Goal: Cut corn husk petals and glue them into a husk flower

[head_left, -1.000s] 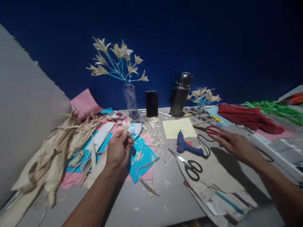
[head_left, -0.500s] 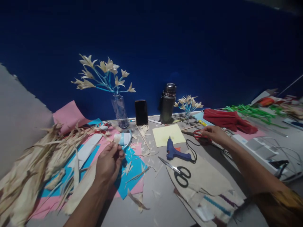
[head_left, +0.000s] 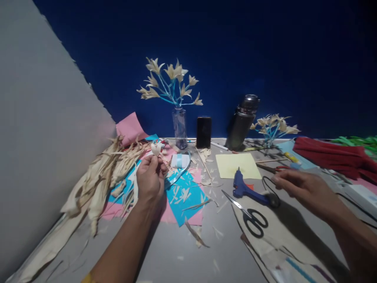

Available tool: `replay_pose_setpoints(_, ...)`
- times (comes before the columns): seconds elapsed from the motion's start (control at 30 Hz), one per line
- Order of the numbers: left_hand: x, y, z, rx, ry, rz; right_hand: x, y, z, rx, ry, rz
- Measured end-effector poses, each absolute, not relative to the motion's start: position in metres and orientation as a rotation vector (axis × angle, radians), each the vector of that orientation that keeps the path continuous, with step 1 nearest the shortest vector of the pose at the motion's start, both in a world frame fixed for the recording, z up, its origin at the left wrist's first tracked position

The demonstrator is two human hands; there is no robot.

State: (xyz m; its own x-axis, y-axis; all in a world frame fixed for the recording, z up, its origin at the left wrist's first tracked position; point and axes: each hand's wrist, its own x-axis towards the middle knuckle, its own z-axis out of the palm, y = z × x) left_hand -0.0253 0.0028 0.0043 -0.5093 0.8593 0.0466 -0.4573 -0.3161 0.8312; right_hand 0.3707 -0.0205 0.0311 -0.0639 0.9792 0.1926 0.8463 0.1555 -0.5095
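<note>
My left hand [head_left: 151,177] is closed in a pinch on a small cream husk petal piece [head_left: 156,148], held up above the left part of the table. Behind that hand lies a spool of light-blue ribbon [head_left: 180,161]. My right hand [head_left: 304,188] is over the right side with its fingers stretched out and nothing visible in them. Just beyond its fingertips lies a red-handled cutting tool [head_left: 266,168], partly hidden. Left of this hand rests a blue glue gun [head_left: 249,192], with black-handled scissors [head_left: 247,216] nearer to me.
Husk flowers [head_left: 173,74] stand in a glass bottle [head_left: 179,127], beside a phone [head_left: 204,133] and a dark flask [head_left: 243,122]. Dried corn husks [head_left: 97,188] cover the left side. A yellow sheet [head_left: 229,165] and a red cloth [head_left: 326,155] lie farther back.
My view has swung left. My right hand has let go of the red-handled tool and drawn slightly back. My left hand has raised the husk piece.
</note>
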Motion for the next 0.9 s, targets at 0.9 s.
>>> replay_pose_setpoints(0.9,-0.055,-0.059,-0.015,0.475,1.039,1.292,0.341,-0.070,-0.008,-1.840,-2.097,0.093)
